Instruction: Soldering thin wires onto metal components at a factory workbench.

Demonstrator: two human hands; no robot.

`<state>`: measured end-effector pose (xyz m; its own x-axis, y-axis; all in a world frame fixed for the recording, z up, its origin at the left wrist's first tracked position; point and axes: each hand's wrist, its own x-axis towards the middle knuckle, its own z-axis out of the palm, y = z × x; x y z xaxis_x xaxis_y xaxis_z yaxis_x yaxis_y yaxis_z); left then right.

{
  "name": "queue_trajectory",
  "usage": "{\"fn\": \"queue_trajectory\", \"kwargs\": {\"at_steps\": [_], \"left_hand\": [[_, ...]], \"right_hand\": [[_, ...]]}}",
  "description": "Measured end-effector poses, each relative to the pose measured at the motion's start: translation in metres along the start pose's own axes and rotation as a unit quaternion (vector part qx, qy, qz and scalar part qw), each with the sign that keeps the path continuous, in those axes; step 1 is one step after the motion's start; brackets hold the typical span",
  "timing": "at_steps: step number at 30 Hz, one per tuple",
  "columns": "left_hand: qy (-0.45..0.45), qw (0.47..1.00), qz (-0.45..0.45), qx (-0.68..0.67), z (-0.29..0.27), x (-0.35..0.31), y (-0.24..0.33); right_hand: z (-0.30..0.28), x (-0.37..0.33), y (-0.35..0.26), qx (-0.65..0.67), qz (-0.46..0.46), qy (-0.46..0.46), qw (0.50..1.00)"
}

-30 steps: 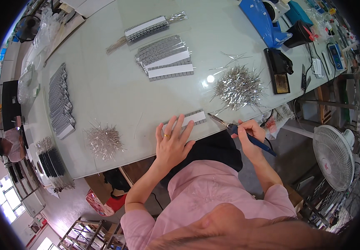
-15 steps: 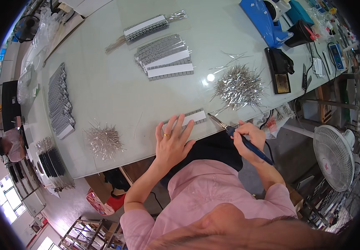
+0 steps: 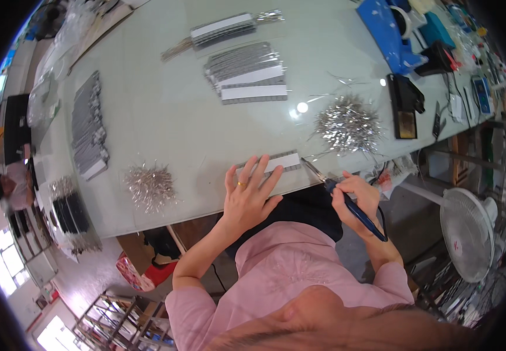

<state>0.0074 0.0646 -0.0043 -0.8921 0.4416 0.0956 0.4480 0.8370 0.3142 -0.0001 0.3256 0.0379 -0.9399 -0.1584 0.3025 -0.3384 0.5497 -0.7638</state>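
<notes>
My left hand [image 3: 248, 196] lies with spread fingers over a short grey segmented strip with a white band [image 3: 288, 160], pressing it to the table top near the front edge. In my right hand [image 3: 360, 202] is a blue-handled soldering iron [image 3: 352, 209], held like a pen. Its metal tip points up and left, close to the strip's right end; whether it touches I cannot tell. Just beyond the tip sits a large heap of thin silvery wire pieces [image 3: 349, 124]. A smaller pile of similar pieces [image 3: 150, 187] lies to the left of my left hand.
Grey strips [image 3: 252, 73] are stacked at the back, below a bundle with wires at both ends [image 3: 224, 30]. More strips [image 3: 89, 128] lie at the left. At right stand a soldering iron holder [image 3: 404, 105] and a blue tape dispenser [image 3: 389, 38]. A fan [image 3: 466, 234] is beyond the table edge.
The whole view has shifted slightly, so the tabletop things appear farther right and the back ones higher. Both hands keep nearly the same places relative to the strip.
</notes>
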Motion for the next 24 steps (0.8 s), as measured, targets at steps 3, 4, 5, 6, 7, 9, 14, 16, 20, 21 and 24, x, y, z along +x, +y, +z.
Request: {"fn": "queue_trajectory", "kwargs": {"at_steps": [3,4,5,6,7,9,14,16,20,21,24], "left_hand": [[0.035,0.999,-0.032,-0.007,-0.006,-0.002,-0.001],[0.06,0.992,-0.112,0.016,-0.009,-0.002,-0.003],[0.085,0.977,-0.191,0.039,-0.012,-0.002,-0.008],[0.099,0.966,-0.232,0.06,-0.01,-0.006,-0.014],[0.1,0.963,-0.242,0.066,-0.009,-0.01,-0.021],[0.075,0.956,-0.258,0.121,-0.011,-0.019,-0.034],[0.048,0.969,-0.219,0.101,-0.018,-0.047,-0.043],[0.009,0.98,-0.18,0.08,-0.023,-0.059,-0.05],[0.006,0.986,-0.155,0.061,-0.021,-0.067,-0.053],[0.013,0.988,-0.14,0.064,-0.02,-0.065,-0.052],[0.024,0.99,-0.123,0.065,-0.017,-0.061,-0.049]], "right_hand": [[0.0,-0.012,0.01,0.043,0.057,0.007,0.997],[-0.003,-0.016,0.013,0.056,0.093,-0.001,0.994],[-0.001,-0.024,0.02,0.086,0.146,0.008,0.986],[-0.001,-0.029,0.021,0.126,0.161,0.022,0.979],[0.0,-0.031,0.021,0.164,0.178,0.036,0.97],[0.002,-0.025,0.021,0.182,0.118,0.038,0.975],[0.003,-0.012,0.014,0.12,0.075,-0.034,0.989],[0.008,-0.007,0.008,0.128,0.062,-0.042,0.989],[0.027,0.005,-0.002,0.136,0.04,-0.053,0.988],[0.033,0.009,-0.004,0.142,0.027,-0.054,0.988],[0.047,0.02,-0.017,0.149,-0.006,-0.079,0.986]]}}
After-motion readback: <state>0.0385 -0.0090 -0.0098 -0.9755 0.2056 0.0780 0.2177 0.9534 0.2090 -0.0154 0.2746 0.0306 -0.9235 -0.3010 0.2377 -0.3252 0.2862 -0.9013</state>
